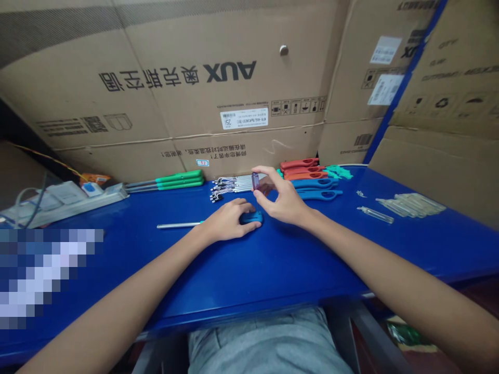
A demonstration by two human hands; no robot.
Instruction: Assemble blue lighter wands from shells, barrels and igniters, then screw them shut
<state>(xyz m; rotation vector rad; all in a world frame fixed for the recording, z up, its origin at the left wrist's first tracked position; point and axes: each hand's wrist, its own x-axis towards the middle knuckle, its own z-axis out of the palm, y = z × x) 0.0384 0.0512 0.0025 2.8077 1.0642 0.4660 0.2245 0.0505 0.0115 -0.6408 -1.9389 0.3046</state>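
Observation:
My left hand (231, 221) is closed around a blue plastic handle (255, 217) with a thin metal rod (177, 226) sticking out to the left, pressed flat on the blue table. Above it, my right hand (284, 200) pinches the translucent purple grip of a small screwdriver (255, 180) between thumb and fingers. The screwdriver stands roughly upright, and its thin shaft runs down to the blue handle's right end. Whether its tip sits in a screw is too small to tell. Just behind my hands lie several metal rods (244, 183) with black and white ends.
Green-handled rods (180, 179) lie at the back left beside a power strip (66, 201). Orange handles (304, 169), blue handles (319, 194) and teal pieces (338, 172) lie back right. Clear tubes (411, 205) and tiny parts (361, 194) are farther right. Cardboard (175, 114) walls the back.

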